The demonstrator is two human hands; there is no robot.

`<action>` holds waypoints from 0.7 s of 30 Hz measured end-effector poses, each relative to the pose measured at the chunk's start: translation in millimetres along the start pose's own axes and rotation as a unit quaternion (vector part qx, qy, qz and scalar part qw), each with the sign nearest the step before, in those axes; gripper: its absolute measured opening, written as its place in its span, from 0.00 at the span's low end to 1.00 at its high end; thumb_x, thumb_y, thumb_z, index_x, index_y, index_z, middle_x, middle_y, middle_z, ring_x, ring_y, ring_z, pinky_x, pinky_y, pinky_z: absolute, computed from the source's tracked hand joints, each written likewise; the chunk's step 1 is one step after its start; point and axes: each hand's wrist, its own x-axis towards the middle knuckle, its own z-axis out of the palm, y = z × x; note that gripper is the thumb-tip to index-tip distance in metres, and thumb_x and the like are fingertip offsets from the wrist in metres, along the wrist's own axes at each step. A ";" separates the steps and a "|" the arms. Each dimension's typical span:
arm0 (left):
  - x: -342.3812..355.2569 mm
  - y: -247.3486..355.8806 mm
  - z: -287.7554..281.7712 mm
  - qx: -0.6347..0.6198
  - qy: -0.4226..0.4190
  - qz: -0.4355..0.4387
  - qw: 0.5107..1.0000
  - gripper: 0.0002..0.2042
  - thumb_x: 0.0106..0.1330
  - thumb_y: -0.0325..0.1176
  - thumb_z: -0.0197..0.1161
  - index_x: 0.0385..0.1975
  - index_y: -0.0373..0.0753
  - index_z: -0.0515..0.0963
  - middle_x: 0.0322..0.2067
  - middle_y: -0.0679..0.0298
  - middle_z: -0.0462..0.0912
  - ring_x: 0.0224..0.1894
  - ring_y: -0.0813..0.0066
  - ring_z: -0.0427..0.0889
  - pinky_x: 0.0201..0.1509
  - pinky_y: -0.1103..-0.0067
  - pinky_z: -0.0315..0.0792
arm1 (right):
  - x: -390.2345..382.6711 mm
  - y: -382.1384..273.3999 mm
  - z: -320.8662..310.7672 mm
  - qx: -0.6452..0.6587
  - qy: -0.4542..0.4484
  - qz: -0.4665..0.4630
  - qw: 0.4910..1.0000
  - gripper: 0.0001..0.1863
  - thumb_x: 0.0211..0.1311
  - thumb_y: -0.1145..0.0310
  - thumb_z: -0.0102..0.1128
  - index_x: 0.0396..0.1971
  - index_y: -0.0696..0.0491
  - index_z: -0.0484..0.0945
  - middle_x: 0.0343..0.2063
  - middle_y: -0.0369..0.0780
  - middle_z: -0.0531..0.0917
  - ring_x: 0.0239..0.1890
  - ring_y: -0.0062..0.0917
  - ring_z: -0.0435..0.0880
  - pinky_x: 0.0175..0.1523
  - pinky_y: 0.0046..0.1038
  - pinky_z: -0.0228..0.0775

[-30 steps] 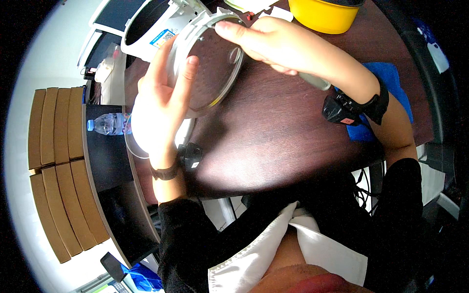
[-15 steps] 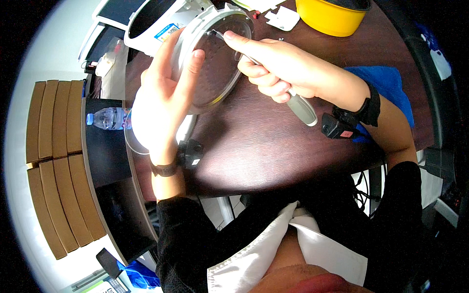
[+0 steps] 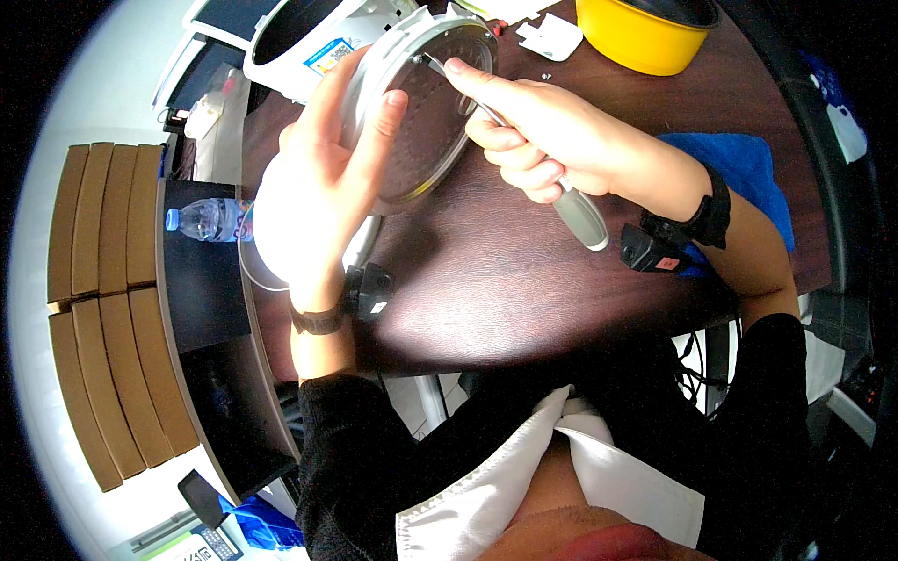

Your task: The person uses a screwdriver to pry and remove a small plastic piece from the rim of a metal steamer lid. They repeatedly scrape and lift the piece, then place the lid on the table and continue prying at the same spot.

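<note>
1. Two hands: our left hand [image 3: 320, 178], fingers outside, thumb facing in, grips a round white-rimmed cover [image 3: 426, 136] tilted over the brown table [image 3: 505, 280].
2. Our right hand [image 3: 547, 131], fingers closed, grips a grey-handled screwdriver [image 3: 584, 221], tip near the cover's upper rim.
3. We judge the cover light, stiff, slick; hold its rim.

Left hand [image 3: 313, 187] overexposed; glare on tabletop [image 3: 477, 329]; corners black; straight edges bend near rim.

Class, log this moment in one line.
left hand: on white round part; right hand: holding grey-handled tool; tool tip: toward round part
</note>
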 end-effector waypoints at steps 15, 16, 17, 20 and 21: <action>-3.9 13.9 0.4 -0.030 -0.022 -0.006 0.999 0.22 0.64 0.37 0.60 0.54 0.33 0.70 0.36 0.56 0.80 0.36 0.77 0.77 0.40 0.81 0.68 | -2.4 5.4 6.3 0.089 -0.059 0.031 0.994 0.33 0.62 0.33 0.36 0.09 0.44 0.52 0.05 0.25 0.52 0.04 0.10 0.49 0.10 0.16 0.43; -4.6 15.3 -0.3 -0.044 -0.029 -0.010 0.999 0.21 0.64 0.34 0.60 0.54 0.31 0.69 0.40 0.56 0.79 0.41 0.77 0.76 0.46 0.82 0.68 | -2.5 5.2 6.3 0.080 -0.060 0.029 0.995 0.33 0.62 0.33 0.36 0.09 0.43 0.51 0.06 0.25 0.51 0.05 0.09 0.49 0.10 0.15 0.42; -5.4 16.7 -0.8 -0.057 -0.036 -0.016 0.998 0.21 0.64 0.31 0.61 0.55 0.29 0.68 0.45 0.56 0.79 0.46 0.77 0.76 0.51 0.82 0.68 | -2.7 4.5 5.8 0.071 -0.061 0.028 0.995 0.33 0.62 0.33 0.36 0.09 0.43 0.51 0.06 0.24 0.51 0.05 0.09 0.48 0.10 0.15 0.42; -6.0 13.1 -1.2 -0.071 -0.036 -0.015 0.997 0.21 0.64 0.31 0.60 0.55 0.29 0.68 0.45 0.55 0.79 0.46 0.77 0.76 0.52 0.82 0.68 | 1.3 2.6 -0.4 -0.034 -0.008 -0.004 0.999 0.34 0.62 0.33 0.39 0.07 0.45 0.56 0.04 0.28 0.56 0.04 0.15 0.54 0.11 0.21 0.48; -5.5 11.2 0.8 -0.084 -0.035 -0.015 0.996 0.21 0.64 0.31 0.60 0.55 0.29 0.68 0.45 0.56 0.79 0.46 0.77 0.76 0.51 0.82 0.68 | 4.3 2.2 -5.2 -0.081 0.021 -0.018 0.996 0.34 0.62 0.34 0.40 0.06 0.46 0.60 0.03 0.30 0.60 0.04 0.17 0.57 0.12 0.24 0.52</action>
